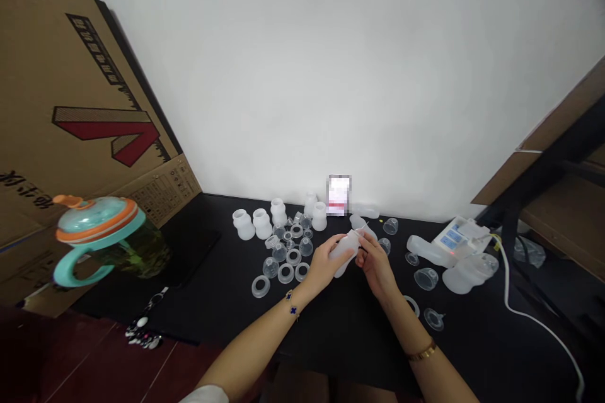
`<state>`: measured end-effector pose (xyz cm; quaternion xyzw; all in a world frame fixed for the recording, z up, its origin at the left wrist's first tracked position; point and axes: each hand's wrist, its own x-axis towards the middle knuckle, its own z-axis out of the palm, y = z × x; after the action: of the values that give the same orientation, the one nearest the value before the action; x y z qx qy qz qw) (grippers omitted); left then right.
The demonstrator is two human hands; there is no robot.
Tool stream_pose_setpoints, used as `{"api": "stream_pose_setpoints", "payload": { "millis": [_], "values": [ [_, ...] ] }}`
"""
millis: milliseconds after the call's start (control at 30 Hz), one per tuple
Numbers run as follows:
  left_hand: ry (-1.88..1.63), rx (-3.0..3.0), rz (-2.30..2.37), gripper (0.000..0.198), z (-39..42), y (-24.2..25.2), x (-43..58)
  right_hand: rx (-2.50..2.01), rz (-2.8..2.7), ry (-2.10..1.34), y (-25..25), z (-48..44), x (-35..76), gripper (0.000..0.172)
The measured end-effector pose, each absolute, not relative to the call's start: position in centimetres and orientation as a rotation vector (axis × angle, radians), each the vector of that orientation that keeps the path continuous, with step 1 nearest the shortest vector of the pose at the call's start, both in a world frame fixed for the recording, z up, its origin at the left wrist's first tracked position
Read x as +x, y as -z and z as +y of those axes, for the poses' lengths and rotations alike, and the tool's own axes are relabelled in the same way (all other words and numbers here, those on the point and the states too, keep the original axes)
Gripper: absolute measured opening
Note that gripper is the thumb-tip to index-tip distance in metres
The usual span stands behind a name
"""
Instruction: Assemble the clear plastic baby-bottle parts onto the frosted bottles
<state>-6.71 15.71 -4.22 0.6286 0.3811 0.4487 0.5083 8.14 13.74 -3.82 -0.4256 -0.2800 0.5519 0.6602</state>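
My left hand (324, 263) is wrapped round a translucent white plastic bottle (346, 248) held just above the black table (331, 327). My right hand (375, 262) is closed on the bottle's upper end, fingers pinched at its neck. Both hands meet at the middle of the table. Several clear rings and small caps (286, 258) lie just left of my left hand. White bottle bodies (261, 223) stand in a row behind them.
A teal and orange handled cup (101, 233) stands at the left before a large cardboard box (70, 113). A white pump unit (456, 236) with cups and a white cable (534, 321) lies at the right. Keys (144, 330) rest at the near left.
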Motion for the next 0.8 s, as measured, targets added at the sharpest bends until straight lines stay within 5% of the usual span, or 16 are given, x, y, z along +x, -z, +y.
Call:
{"api": "stream_pose_setpoints", "payload": {
  "millis": [800],
  "values": [
    [-1.080,1.648,1.022,0.047,15.56,4.12,-6.83,-0.940,-0.617,-1.273,4.19,13.87,8.30,0.042]
  ]
}}
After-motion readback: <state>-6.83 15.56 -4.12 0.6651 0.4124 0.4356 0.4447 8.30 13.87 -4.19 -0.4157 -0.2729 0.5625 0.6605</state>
